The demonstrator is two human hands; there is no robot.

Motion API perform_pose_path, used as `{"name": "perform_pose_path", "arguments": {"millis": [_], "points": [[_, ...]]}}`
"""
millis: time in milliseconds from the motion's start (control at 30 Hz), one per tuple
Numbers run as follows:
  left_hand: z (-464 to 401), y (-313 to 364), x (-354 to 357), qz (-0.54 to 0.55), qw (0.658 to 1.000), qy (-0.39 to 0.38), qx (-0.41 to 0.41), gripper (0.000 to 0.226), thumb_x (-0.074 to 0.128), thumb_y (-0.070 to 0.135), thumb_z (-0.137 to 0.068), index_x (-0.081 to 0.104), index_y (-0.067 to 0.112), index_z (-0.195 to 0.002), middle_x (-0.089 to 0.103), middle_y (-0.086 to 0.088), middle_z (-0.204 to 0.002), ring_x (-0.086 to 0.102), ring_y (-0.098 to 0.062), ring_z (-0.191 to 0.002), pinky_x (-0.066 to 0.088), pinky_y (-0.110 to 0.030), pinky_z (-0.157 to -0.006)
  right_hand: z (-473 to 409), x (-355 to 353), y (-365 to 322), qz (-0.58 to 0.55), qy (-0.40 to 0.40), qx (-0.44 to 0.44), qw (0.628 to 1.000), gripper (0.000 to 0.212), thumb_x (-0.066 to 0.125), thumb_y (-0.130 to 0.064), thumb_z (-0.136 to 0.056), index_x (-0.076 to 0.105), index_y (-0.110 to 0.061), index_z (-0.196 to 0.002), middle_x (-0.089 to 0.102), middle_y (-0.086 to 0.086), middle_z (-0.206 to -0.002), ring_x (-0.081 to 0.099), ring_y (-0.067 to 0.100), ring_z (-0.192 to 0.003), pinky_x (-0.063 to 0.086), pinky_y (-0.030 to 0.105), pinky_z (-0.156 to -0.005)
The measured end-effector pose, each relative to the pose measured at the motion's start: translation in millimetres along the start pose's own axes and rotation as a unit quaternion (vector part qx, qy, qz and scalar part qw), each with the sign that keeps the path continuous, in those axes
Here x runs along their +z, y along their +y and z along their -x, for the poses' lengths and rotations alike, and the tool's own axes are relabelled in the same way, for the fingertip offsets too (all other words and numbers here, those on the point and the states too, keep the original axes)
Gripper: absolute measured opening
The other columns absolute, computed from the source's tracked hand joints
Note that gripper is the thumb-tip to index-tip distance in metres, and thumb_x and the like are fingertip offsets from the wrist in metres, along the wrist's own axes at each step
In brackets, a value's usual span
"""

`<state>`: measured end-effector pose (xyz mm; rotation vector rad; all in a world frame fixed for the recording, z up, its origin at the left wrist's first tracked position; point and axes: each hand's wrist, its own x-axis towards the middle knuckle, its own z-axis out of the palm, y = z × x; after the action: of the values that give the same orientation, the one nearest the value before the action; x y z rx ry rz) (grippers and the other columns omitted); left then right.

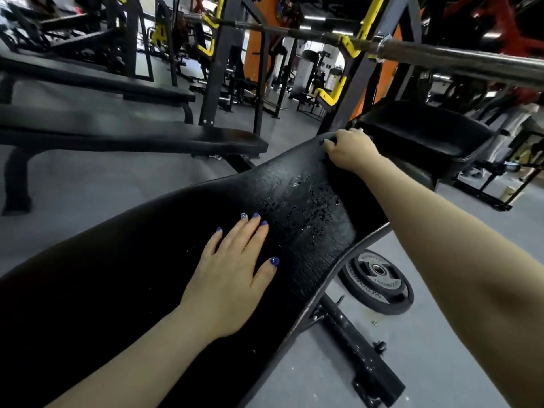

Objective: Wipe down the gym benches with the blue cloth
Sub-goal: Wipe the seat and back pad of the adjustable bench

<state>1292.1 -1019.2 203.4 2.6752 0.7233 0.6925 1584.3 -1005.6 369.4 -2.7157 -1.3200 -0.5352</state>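
The long black padded bench (182, 260) with cracked vinyl runs from the near left corner of the view toward the far right, where its end meets the rack. The left hand (232, 278) lies flat and released on the pad, fingers spread, at the middle of its length. The right hand (350, 151) is clenched over the far end edge of the pad; if it presses the blue cloth there, I cannot tell, because no cloth shows. Wet drops (309, 195) lie between the hands, nearer to the left one.
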Motion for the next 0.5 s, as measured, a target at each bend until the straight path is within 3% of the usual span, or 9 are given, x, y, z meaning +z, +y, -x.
{"name": "perform_pose_path", "arguments": {"millis": [100, 200, 367, 500], "points": [[1.9, 1.7, -1.1, 0.003, 1.0, -0.006, -0.003, 0.07, -0.006, 0.06, -0.089, -0.009, 0.031, -0.153, -0.02, 0.019, -0.158, -0.029, 0.006, -0.138, -0.007, -0.034, -0.121, -17.6, 13.8, -39.6, 0.021, -0.015, -0.01, 1.0, 0.054, 0.041, -0.047, -0.099, 0.057, 0.001, -0.12, 0.051, 0.03, -0.128, 0.043, 0.043, -0.124, 0.039, 0.047, -0.101], [2.2, 2.2, -2.0, 0.02, 1.0, -0.001, 0.0, 0.072, -0.006, 0.06, -0.088, -0.005, 0.03, -0.153, -0.016, 0.019, -0.159, -0.027, 0.006, -0.139, -0.007, -0.034, -0.121, -17.6, 29.9, -79.3, 0.014, -0.055, -0.098, 0.994, 0.048, 0.043, -0.047, -0.098, 0.061, -0.007, -0.115, 0.056, 0.022, -0.124, 0.051, 0.037, -0.117, 0.045, 0.042, -0.094], [1.4, 2.1, -1.4, 0.011, 1.0, -0.003, 0.002, 0.072, -0.009, 0.061, -0.087, -0.007, 0.031, -0.153, -0.018, 0.019, -0.158, -0.027, 0.006, -0.139, -0.005, -0.035, -0.121, 3.1, 26.5, -81.6, -0.008, -0.128, -0.269, 0.954, 0.047, 0.049, -0.04, -0.099, 0.049, -0.019, -0.141, 0.045, 0.003, -0.149, 0.039, 0.024, -0.138, 0.031, 0.038, -0.113], [0.5, 2.1, -1.0, 0.003, 1.0, -0.002, 0.0, 0.073, -0.009, 0.06, -0.086, -0.007, 0.031, -0.153, -0.018, 0.019, -0.158, -0.028, 0.006, -0.139, -0.005, -0.035, -0.121, -9.0, 2.3, -24.8, -0.015, -0.098, -0.21, 0.973, 0.043, 0.051, -0.04, -0.099, 0.053, -0.021, -0.137, 0.05, 0.006, -0.145, 0.045, 0.029, -0.133, 0.032, 0.042, -0.113]]}}
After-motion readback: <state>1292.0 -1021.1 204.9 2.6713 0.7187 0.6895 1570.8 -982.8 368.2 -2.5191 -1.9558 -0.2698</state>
